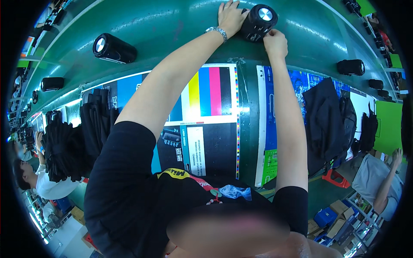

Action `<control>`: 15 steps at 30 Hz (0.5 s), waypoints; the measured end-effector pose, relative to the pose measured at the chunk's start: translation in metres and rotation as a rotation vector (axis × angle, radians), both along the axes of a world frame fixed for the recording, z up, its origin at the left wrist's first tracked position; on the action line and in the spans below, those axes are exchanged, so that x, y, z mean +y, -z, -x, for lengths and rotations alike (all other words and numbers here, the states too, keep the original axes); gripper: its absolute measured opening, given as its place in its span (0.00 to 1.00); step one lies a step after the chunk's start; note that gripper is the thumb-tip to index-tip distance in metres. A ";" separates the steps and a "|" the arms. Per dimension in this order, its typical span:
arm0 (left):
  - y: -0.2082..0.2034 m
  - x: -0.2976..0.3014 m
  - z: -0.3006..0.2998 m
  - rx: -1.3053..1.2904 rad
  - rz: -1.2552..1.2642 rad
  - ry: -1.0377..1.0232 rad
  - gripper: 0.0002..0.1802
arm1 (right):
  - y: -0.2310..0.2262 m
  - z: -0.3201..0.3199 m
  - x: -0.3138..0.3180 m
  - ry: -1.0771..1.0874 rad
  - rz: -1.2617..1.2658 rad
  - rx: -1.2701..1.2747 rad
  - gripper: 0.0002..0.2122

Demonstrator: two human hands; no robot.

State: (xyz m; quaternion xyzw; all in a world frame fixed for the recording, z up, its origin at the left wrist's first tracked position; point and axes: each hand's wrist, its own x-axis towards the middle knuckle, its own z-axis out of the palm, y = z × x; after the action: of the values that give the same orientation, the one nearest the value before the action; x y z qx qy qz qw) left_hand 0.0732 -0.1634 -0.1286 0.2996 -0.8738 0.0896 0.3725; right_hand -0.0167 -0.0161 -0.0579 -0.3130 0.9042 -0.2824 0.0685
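A black cylindrical speaker [254, 29] with a shiny silver disc on its end is on the green surface at the far middle, tilted a little. At its left side is my left hand [230, 18], a metal watch or bracelet on the wrist. Its fingers are stretched out and spread, and the thumb side touches the speaker. My right hand [275, 43] is closed at the speaker's lower right edge, fingers bent in a pinch. Whatever is between those fingertips is hidden. A second black speaker [114, 48] lies to the left on the same surface.
More black speakers, one at the left [52, 84] and one at the right [350, 67], are along the green surface [180, 36]. Printed sheets [211, 96] lie nearer me. Black cloth pieces [323, 120] hang at both sides. Other people [51, 180] are at the left and right.
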 end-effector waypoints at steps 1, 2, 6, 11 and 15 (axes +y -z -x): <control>-0.005 -0.002 -0.002 0.090 -0.093 0.000 0.17 | -0.001 0.004 -0.004 -0.036 -0.004 -0.064 0.11; -0.017 0.004 0.005 0.186 -0.193 0.020 0.16 | 0.001 0.009 -0.002 -0.020 -0.007 -0.061 0.11; -0.068 0.035 0.009 1.041 -1.229 0.462 0.25 | 0.005 0.016 0.000 0.026 -0.022 -0.116 0.12; -0.117 0.074 -0.007 0.601 -0.865 0.663 0.25 | -0.001 0.002 0.011 0.055 0.166 -0.048 0.16; -0.118 0.046 -0.040 1.466 -1.623 0.760 0.17 | -0.011 -0.045 0.013 -0.007 0.756 -1.071 0.34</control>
State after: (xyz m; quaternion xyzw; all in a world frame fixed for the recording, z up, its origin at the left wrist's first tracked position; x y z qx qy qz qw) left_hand 0.1136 -0.1169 -0.0109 0.1489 -0.2823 -0.8107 0.4908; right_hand 0.0286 -0.0033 -0.0465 -0.1347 0.5826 -0.6973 0.3954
